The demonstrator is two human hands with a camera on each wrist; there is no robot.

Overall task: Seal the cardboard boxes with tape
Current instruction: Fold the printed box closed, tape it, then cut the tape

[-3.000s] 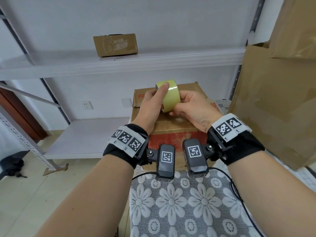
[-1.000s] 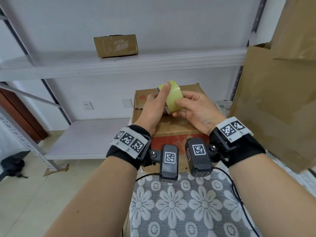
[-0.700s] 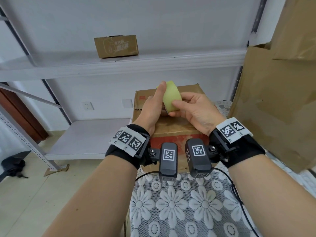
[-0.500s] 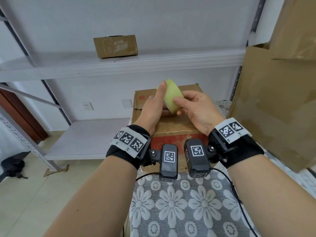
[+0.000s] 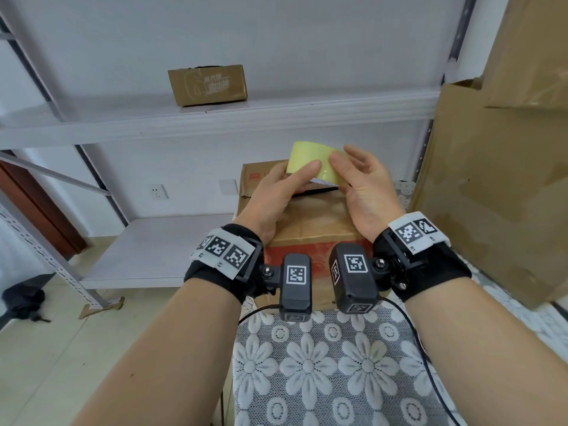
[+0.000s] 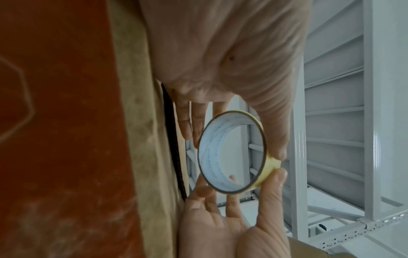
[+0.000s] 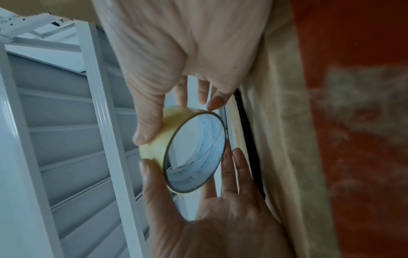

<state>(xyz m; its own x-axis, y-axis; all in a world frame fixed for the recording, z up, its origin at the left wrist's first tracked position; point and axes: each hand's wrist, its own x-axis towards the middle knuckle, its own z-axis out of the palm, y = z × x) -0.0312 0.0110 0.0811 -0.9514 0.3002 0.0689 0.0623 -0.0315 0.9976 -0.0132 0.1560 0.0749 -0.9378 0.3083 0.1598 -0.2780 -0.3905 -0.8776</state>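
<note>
A yellow tape roll [image 5: 316, 162] is held in the air above the far top edge of a brown cardboard box with a red front [image 5: 313, 219]. My left hand [image 5: 278, 192] pinches the roll, thumb across its outer face and fingers behind. My right hand [image 5: 364, 186] holds its right side, thumb on the yellow face. In the left wrist view the tape roll [image 6: 232, 153] shows its white core between both hands. The right wrist view shows the tape roll [image 7: 194, 153] beside the dark gap under the box's flap [image 7: 249, 139]. No free tape end shows.
A small cardboard box [image 5: 207, 84] sits on the upper white shelf. Large brown cardboard [image 5: 491, 195] stands close at the right. A lower white shelf [image 5: 153, 250] lies to the left. A lace flower cloth [image 5: 322, 364] covers the surface under my wrists.
The roll has been turned between my hands, so more of its yellow face shows. My left thumb now lies across it, and my right fingers have spread looser.
</note>
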